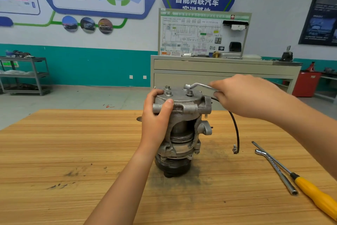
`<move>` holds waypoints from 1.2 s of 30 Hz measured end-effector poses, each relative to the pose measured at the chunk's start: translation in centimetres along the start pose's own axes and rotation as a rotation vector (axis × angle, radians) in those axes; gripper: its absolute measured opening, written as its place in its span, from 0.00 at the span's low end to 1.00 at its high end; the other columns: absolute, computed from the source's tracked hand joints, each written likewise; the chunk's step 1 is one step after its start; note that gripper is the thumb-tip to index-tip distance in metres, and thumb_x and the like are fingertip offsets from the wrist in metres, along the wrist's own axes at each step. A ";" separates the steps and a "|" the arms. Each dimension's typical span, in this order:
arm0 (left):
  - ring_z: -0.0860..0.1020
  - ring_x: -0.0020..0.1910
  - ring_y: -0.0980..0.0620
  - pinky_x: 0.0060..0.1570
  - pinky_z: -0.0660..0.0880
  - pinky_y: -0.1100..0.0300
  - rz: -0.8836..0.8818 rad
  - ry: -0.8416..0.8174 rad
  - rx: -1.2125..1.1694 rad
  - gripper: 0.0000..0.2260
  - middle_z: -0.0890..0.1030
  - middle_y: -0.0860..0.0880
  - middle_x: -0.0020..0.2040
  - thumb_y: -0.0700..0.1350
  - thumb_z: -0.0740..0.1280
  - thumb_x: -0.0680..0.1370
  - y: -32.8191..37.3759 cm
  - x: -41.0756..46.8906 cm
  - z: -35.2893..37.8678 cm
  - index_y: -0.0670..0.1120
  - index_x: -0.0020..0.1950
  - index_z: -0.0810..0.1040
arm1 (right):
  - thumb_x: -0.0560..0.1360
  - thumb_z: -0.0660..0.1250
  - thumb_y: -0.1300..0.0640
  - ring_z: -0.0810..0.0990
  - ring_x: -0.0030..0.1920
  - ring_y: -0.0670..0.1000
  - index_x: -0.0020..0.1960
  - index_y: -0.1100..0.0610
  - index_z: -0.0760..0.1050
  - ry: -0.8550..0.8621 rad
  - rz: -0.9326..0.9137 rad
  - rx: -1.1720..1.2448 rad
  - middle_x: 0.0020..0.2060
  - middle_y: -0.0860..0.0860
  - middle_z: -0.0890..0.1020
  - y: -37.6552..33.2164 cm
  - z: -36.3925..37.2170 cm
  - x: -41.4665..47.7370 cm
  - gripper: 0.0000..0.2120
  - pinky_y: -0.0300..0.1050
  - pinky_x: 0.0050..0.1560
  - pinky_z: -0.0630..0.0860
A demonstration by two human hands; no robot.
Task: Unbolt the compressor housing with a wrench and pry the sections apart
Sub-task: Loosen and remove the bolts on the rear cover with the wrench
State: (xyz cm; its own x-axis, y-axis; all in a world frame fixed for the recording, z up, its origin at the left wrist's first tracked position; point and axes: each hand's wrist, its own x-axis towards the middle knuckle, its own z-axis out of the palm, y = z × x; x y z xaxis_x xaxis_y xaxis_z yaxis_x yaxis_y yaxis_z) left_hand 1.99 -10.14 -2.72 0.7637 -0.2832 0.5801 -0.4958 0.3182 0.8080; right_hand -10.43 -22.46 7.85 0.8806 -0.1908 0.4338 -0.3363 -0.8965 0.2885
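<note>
A grey metal compressor (pixel 184 126) stands upright on its black pulley in the middle of the wooden table (pixel 54 152). Several bolts (pixel 168 94) stick up from its round top cover. My left hand (pixel 157 115) grips the upper left side of the housing, thumb across the front lug. My right hand (pixel 244 95) holds the handle of a bent silver wrench (pixel 197 86), whose ring end sits over the far right bolt.
A black cable (pixel 236 130) hangs from the compressor's right side, its plug end near the table. A second silver socket wrench (pixel 277 172) and a yellow-handled screwdriver (pixel 313 193) lie at the right. A grey training bench (pixel 226 68) stands behind the table.
</note>
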 end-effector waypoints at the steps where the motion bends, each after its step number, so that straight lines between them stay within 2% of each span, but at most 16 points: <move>1: 0.74 0.57 0.53 0.49 0.75 0.64 -0.002 -0.003 -0.002 0.11 0.73 0.57 0.56 0.55 0.61 0.70 0.0 0.0 0.0 0.61 0.52 0.71 | 0.79 0.53 0.58 0.75 0.38 0.52 0.60 0.49 0.72 0.023 -0.002 -0.033 0.39 0.50 0.76 -0.3 0.0 -0.1 0.13 0.43 0.32 0.68; 4: 0.74 0.56 0.54 0.47 0.74 0.66 -0.014 -0.013 -0.006 0.11 0.73 0.58 0.56 0.56 0.61 0.70 -0.1 0.1 0.0 0.62 0.52 0.71 | 0.78 0.55 0.60 0.78 0.44 0.55 0.62 0.49 0.72 0.090 -0.004 -0.150 0.48 0.52 0.80 -0.2 0.1 0.1 0.16 0.40 0.30 0.66; 7: 0.74 0.54 0.57 0.42 0.73 0.71 -0.012 -0.013 -0.018 0.11 0.72 0.61 0.54 0.56 0.61 0.70 -0.1 0.0 0.0 0.62 0.52 0.70 | 0.77 0.56 0.61 0.78 0.41 0.54 0.60 0.50 0.73 0.086 0.000 -0.283 0.47 0.52 0.80 -0.7 0.0 0.3 0.16 0.37 0.24 0.59; 9: 0.74 0.54 0.57 0.42 0.73 0.72 -0.007 -0.012 -0.026 0.11 0.72 0.60 0.55 0.55 0.61 0.70 -0.1 0.0 0.0 0.62 0.52 0.70 | 0.75 0.56 0.63 0.75 0.37 0.54 0.60 0.50 0.74 0.080 -0.002 -0.335 0.46 0.51 0.80 -1.0 -0.3 0.3 0.17 0.37 0.23 0.58; 16: 0.74 0.55 0.58 0.43 0.73 0.72 0.005 -0.011 -0.025 0.11 0.72 0.61 0.54 0.55 0.61 0.70 0.0 0.0 0.1 0.61 0.52 0.70 | 0.73 0.57 0.66 0.72 0.34 0.52 0.60 0.51 0.74 0.076 -0.024 -0.315 0.43 0.50 0.79 -0.7 0.0 0.2 0.19 0.38 0.22 0.57; 18: 0.74 0.55 0.57 0.46 0.73 0.69 0.006 -0.009 -0.024 0.12 0.72 0.61 0.55 0.55 0.61 0.70 -0.1 0.0 0.0 0.61 0.52 0.70 | 0.74 0.58 0.63 0.71 0.31 0.50 0.60 0.51 0.73 0.092 -0.017 -0.272 0.36 0.49 0.77 -0.7 0.7 -0.1 0.17 0.38 0.22 0.58; 20: 0.74 0.56 0.57 0.47 0.74 0.68 0.005 -0.006 -0.020 0.11 0.72 0.62 0.55 0.55 0.61 0.70 -0.2 0.0 0.0 0.62 0.52 0.70 | 0.77 0.56 0.59 0.68 0.27 0.47 0.61 0.52 0.71 0.077 0.035 -0.145 0.28 0.48 0.70 -0.6 2.4 -1.4 0.14 0.39 0.23 0.60; 23: 0.73 0.56 0.59 0.48 0.73 0.68 0.013 0.001 -0.019 0.11 0.72 0.63 0.54 0.55 0.61 0.70 -0.4 0.1 0.1 0.62 0.52 0.70 | 0.78 0.55 0.57 0.73 0.29 0.53 0.65 0.51 0.69 0.071 0.129 0.144 0.28 0.51 0.74 0.2 5.2 -3.7 0.16 0.44 0.28 0.68; 26: 0.73 0.56 0.61 0.49 0.72 0.69 0.025 0.019 -0.013 0.11 0.72 0.65 0.53 0.55 0.61 0.70 -0.4 0.2 0.1 0.62 0.52 0.70 | 0.79 0.53 0.53 0.73 0.27 0.50 0.68 0.46 0.65 0.160 0.077 0.003 0.25 0.48 0.71 1.8 5.2 -3.9 0.17 0.42 0.26 0.69; 28: 0.73 0.56 0.61 0.49 0.72 0.69 0.019 0.012 -0.016 0.11 0.72 0.64 0.53 0.55 0.61 0.70 -0.4 0.2 0.1 0.62 0.52 0.70 | 0.80 0.51 0.52 0.67 0.25 0.47 0.69 0.44 0.61 0.179 0.037 -0.070 0.24 0.45 0.67 1.9 4.3 -3.3 0.18 0.38 0.22 0.61; 32: 0.74 0.54 0.58 0.44 0.73 0.71 0.017 0.009 -0.035 0.11 0.73 0.61 0.54 0.54 0.62 0.70 -0.3 0.1 0.1 0.61 0.52 0.71 | 0.80 0.51 0.54 0.63 0.24 0.48 0.69 0.45 0.60 0.220 0.035 -0.136 0.24 0.46 0.64 1.4 3.1 -2.2 0.18 0.40 0.21 0.55; 34: 0.74 0.54 0.58 0.43 0.72 0.72 0.021 0.009 -0.040 0.11 0.73 0.61 0.54 0.54 0.62 0.70 -0.3 0.1 0.1 0.61 0.52 0.70 | 0.79 0.52 0.57 0.66 0.26 0.48 0.68 0.45 0.61 0.183 0.032 -0.158 0.26 0.47 0.65 1.3 2.5 -1.5 0.18 0.40 0.22 0.58; 36: 0.74 0.53 0.60 0.42 0.72 0.74 0.019 0.005 -0.039 0.11 0.72 0.61 0.54 0.54 0.62 0.70 -0.2 0.1 0.1 0.61 0.52 0.70 | 0.78 0.53 0.60 0.70 0.32 0.51 0.68 0.46 0.64 0.110 0.030 -0.152 0.29 0.48 0.66 1.1 2.0 -0.8 0.19 0.41 0.26 0.64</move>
State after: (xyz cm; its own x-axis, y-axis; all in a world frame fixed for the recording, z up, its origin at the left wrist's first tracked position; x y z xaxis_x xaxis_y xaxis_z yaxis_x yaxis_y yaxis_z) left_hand 2.13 -10.30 -2.85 0.7563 -0.2720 0.5950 -0.4942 0.3583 0.7921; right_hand -10.83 -24.13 6.13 0.8305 -0.1635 0.5325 -0.4155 -0.8186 0.3966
